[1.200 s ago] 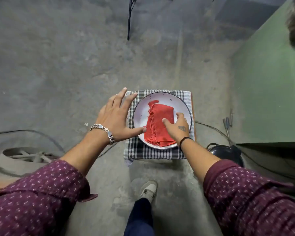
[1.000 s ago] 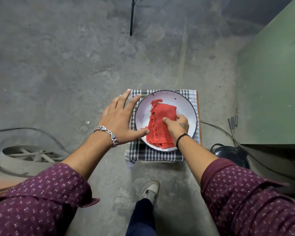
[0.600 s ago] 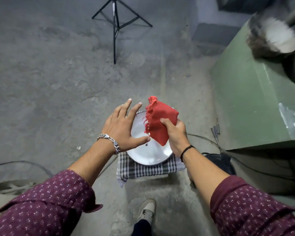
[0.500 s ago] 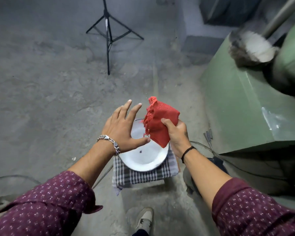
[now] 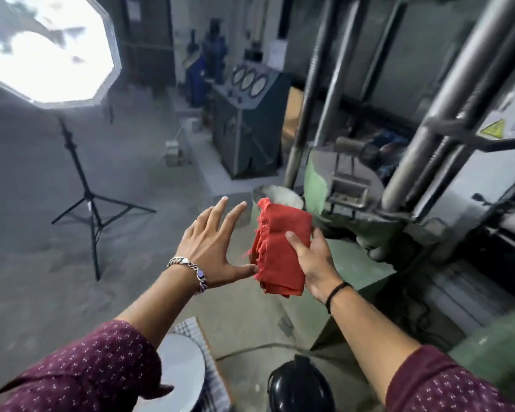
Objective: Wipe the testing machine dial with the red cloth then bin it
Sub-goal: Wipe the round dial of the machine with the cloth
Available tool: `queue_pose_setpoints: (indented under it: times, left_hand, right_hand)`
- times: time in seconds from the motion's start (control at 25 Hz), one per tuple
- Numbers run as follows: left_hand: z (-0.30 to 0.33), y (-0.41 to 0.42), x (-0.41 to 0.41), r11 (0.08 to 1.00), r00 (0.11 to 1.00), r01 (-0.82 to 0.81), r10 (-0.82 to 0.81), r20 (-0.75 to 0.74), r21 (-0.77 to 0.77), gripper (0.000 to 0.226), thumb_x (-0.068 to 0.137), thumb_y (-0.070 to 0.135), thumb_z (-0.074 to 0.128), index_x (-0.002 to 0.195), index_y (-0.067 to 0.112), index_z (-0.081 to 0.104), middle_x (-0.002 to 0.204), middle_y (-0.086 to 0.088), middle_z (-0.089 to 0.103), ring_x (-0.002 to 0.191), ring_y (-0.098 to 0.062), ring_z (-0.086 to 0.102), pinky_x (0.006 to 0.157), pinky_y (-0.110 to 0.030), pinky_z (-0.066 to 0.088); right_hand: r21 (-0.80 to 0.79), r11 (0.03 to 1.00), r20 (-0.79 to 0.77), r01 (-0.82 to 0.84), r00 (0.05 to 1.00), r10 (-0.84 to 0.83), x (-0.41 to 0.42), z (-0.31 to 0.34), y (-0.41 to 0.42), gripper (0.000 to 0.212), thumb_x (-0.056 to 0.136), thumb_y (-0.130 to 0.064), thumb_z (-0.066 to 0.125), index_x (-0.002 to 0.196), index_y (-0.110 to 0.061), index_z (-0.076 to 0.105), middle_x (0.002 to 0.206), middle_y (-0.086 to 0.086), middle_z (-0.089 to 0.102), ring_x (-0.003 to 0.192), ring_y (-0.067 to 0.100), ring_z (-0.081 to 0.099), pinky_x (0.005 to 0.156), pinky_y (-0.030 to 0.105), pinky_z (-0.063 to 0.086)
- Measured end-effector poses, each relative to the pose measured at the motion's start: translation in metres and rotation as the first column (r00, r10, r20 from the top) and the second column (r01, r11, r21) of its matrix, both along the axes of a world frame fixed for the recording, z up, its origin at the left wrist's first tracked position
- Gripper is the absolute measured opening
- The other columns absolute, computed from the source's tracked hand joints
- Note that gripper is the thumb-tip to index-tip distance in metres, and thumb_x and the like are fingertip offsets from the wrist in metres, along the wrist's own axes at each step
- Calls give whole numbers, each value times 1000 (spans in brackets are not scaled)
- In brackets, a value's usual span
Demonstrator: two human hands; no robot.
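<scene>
While the right hand (image 5: 315, 263) has its grip clamped on the folded red cloth (image 5: 280, 251), the left hand (image 5: 211, 251) at nine o'clock spreads its fingers apart.

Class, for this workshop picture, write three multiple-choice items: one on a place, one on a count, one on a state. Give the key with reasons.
1. Where is the red cloth?
A. on the floor
B. in the right hand
C. on the plate
2. How many round dials are on the dark cabinet?
A. one
B. three
C. five
3. How is the left hand?
A. open, empty
B. fisted
C. gripping a cable

Key: 1 B, its thumb presses the folded cloth; 2 B, three gauges side by side; 3 A, its fingers are spread beside the cloth.
</scene>
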State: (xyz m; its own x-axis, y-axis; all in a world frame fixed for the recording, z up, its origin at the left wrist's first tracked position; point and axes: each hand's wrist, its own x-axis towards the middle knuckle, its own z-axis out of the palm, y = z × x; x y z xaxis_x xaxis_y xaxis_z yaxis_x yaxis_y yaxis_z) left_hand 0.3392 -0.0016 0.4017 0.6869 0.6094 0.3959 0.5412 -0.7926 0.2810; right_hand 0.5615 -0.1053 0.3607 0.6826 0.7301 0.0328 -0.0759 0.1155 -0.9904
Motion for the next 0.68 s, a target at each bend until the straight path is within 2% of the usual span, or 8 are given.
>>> queue_pose_setpoints:
  times: [0.04, 0.08, 0.12, 0.16, 0.32, 0.56, 0.68]
  left_hand:
    - [8, 1, 4, 1000, 1000, -7, 7, 11, -16, 134, 63, 96, 62, 171, 48, -1, 184, 0, 3, 165, -34, 15, 128, -56, 31]
    - [37, -31, 44, 994, 995, 94, -96, 23, 49, 134, 64, 96, 63, 172, 47, 0, 184, -1, 3, 165, -34, 15, 128, -56, 32]
    - [45, -48, 64, 990, 992, 126, -127, 5, 63, 134, 65, 95, 64, 172, 47, 1, 184, -1, 3, 164, -34, 16, 127, -56, 32]
    - [44, -49, 63, 992, 994, 113, -114, 5, 53, 134, 65, 94, 66, 172, 48, 1, 184, 0, 4, 164, -33, 17, 127, -57, 33]
    - [52, -57, 76, 991, 992, 123, -124, 21, 56, 134, 63, 94, 66, 171, 50, 1, 184, 0, 3, 165, -33, 15, 128, -59, 31]
    - [117, -185, 218, 919, 929, 355, -368, 49, 170, 135, 62, 93, 68, 170, 52, -2, 184, 1, 3, 164, -34, 16, 126, -62, 34]
    - [142, -251, 283, 878, 893, 429, -448, 48, 210, 136, 60, 93, 67, 170, 50, -1, 184, 2, 2, 164, -33, 17, 127, -60, 32]
  right_hand:
    - [13, 1000, 3, 11, 1000, -11, 9, 6, 1, 35, 108, -15, 76, 139, -13, 62, 132, 19, 81, 121, 41, 79, 108, 62, 63]
    - [56, 992, 25, 109, 994, -110, 46, 30, -41, 32, 107, -16, 77, 137, -13, 65, 129, 17, 82, 119, 39, 80, 107, 61, 63]
    - [80, 987, 38, 136, 990, -139, 66, 38, -65, 27, 107, -16, 77, 132, -14, 68, 125, 14, 84, 115, 35, 82, 105, 60, 65]
    - [76, 988, 6, 135, 991, -136, 68, 39, -65, 22, 106, -17, 78, 128, -15, 72, 121, 13, 86, 111, 33, 83, 104, 59, 66]
    - [64, 988, 67, 137, 988, -142, 81, 55, -81, 12, 106, -24, 80, 116, -19, 81, 111, 8, 89, 112, 37, 83, 99, 56, 68]
    - [144, 926, 126, 348, 922, -366, 204, 115, -260, 19, 105, -31, 81, 121, -20, 81, 112, 6, 89, 108, 30, 85, 99, 52, 67]
    - [198, 886, 140, 420, 882, -449, 256, 137, -351, 15, 104, -31, 82, 118, -24, 82, 111, 2, 89, 107, 28, 85, 88, 44, 69]
